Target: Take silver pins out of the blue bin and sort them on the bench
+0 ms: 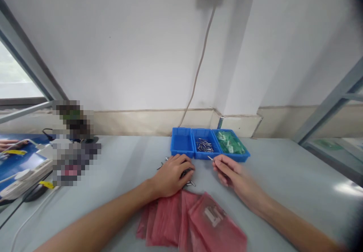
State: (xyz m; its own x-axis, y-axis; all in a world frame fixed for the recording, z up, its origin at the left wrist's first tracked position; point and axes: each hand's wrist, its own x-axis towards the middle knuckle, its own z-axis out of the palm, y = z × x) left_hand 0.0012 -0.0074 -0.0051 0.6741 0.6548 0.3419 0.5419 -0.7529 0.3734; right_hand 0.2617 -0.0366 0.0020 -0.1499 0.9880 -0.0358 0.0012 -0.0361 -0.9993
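My left hand rests palm down on the table with its fingers curled over a loose pile of small metal pins. Pins stick out on both sides of it, and what lies under the fingers is hidden. In front of the blue trays, my right hand pinches one thin metal pin between thumb and fingertips, its tip pointing left. Pink plastic bags lie fanned out just below my left hand. On the topmost pink bag a white label or print shows.
Three joined blue trays stand at the back: an empty tray, a tray of metal pins, and a tray with green bags. Power strips and cables lie at left, near a pixelated area and another person's hand.
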